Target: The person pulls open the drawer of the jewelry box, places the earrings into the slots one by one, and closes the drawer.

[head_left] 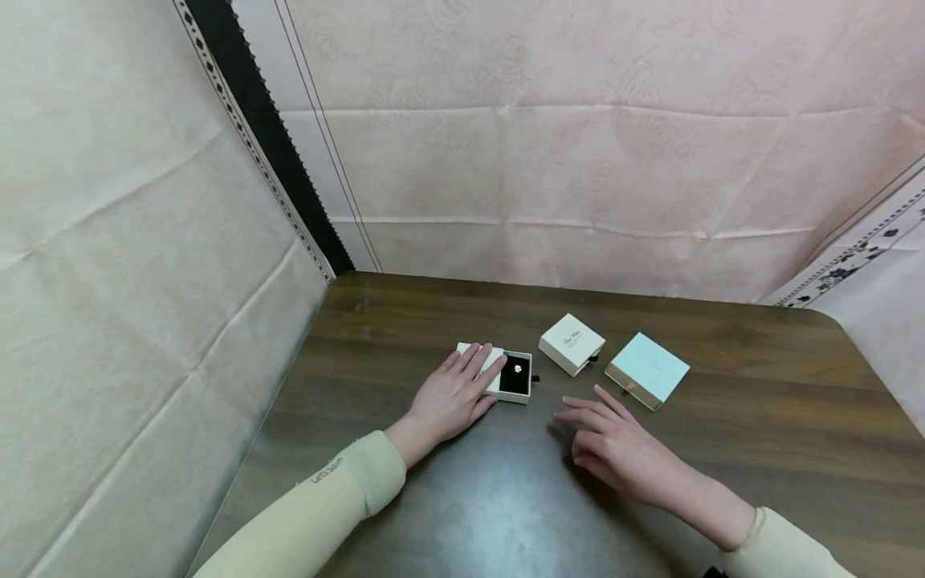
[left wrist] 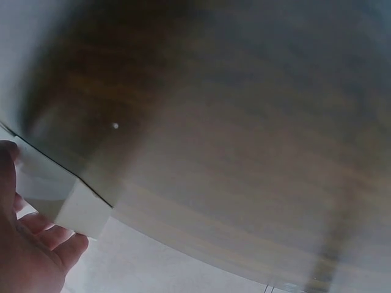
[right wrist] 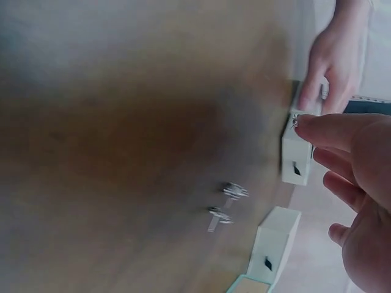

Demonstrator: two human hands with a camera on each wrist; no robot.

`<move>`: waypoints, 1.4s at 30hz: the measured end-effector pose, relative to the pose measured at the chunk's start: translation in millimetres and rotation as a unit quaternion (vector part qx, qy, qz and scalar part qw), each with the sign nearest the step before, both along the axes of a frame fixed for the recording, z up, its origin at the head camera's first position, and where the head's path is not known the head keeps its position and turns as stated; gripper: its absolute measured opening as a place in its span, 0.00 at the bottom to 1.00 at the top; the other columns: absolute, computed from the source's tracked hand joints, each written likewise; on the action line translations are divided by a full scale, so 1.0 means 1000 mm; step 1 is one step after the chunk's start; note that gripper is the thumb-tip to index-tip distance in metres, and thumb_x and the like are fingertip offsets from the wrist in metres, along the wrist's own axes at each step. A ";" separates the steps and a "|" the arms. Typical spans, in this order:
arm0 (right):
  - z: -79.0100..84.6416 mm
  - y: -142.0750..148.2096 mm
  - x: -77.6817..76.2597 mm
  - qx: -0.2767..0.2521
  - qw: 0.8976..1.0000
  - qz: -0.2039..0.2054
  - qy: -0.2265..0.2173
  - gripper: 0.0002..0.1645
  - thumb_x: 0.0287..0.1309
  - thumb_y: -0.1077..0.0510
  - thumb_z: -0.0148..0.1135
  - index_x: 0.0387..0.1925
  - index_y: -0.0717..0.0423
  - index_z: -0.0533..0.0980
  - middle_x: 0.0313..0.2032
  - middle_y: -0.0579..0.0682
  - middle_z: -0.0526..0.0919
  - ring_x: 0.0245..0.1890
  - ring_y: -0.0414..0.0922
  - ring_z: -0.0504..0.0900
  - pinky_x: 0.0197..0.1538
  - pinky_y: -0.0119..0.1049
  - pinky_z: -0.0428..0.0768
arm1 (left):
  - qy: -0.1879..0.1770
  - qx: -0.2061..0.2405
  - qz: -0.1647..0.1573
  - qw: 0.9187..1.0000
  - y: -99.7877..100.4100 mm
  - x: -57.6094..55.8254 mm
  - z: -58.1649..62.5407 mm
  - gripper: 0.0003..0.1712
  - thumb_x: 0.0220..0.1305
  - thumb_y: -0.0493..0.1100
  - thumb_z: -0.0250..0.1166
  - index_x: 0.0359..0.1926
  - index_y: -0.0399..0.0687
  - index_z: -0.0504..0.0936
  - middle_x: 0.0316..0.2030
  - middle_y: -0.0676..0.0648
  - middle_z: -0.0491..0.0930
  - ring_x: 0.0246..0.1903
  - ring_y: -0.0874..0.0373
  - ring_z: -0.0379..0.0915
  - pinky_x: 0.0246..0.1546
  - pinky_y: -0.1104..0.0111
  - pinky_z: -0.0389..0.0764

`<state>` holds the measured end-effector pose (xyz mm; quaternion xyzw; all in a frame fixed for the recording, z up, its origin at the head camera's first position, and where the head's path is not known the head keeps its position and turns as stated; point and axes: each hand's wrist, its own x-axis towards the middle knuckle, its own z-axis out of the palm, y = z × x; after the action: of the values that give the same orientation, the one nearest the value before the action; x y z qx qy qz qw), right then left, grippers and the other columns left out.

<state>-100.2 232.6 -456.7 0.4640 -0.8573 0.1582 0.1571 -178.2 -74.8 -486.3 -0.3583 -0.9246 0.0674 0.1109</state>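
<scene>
My left hand (head_left: 454, 395) lies over a small white jewelry box (head_left: 496, 388), with fingers across its sleeve and thumb along the near side. The drawer juts out to the right, showing a black pad (head_left: 510, 380) with a white flower-shaped earring (head_left: 518, 369) on it. In the left wrist view, the fingertips (left wrist: 72, 247) reach around the box (left wrist: 85, 210). My right hand (head_left: 620, 445) hovers over the table to the right. The right wrist view shows a tiny silvery earring (right wrist: 295, 120) at its thumb tip; the index fingertip is hidden behind.
Two small silvery pieces (right wrist: 234, 190) with stems show against the tabletop in the right wrist view. Further back stand a closed white box (head_left: 571, 341) with a black tab and a mint box (head_left: 649, 369). Cloth (head_left: 578, 177) hangs behind the brown table (head_left: 448, 514).
</scene>
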 end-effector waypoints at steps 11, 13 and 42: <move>0.024 -0.020 -0.035 -0.054 0.992 -0.038 -0.109 0.14 0.57 0.66 0.78 0.29 0.44 0.81 0.66 0.57 0.82 0.72 0.64 0.72 0.84 0.49 0.43 | 0.011 -0.004 0.005 1.000 0.001 0.002 0.001 0.36 0.83 0.61 0.53 0.83 0.56 0.64 0.79 0.42 0.66 0.79 0.48 0.62 0.75 0.56 0.69; 0.025 -0.023 -0.041 -0.063 0.988 -0.042 -0.131 0.14 0.60 0.66 0.76 0.29 0.44 0.82 0.67 0.58 0.81 0.73 0.65 0.70 0.84 0.56 0.46 | 0.006 -0.007 0.008 1.000 0.001 0.002 0.001 0.36 0.83 0.62 0.52 0.84 0.56 0.63 0.80 0.43 0.65 0.79 0.49 0.62 0.76 0.56 0.68; 0.019 -0.056 -0.107 -0.039 0.975 -0.044 -0.212 0.08 0.67 0.65 0.71 0.32 0.53 0.83 0.67 0.68 0.78 0.76 0.69 0.65 0.76 0.70 0.59 | -0.016 0.001 0.015 1.000 0.001 0.003 0.003 0.36 0.84 0.61 0.53 0.84 0.56 0.63 0.80 0.43 0.64 0.79 0.48 0.60 0.76 0.55 0.68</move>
<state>-207.7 176.2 -438.2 0.3751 -0.8839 0.2794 -0.0035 -174.8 -73.3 -483.0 -0.3455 -0.9314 0.0625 0.0955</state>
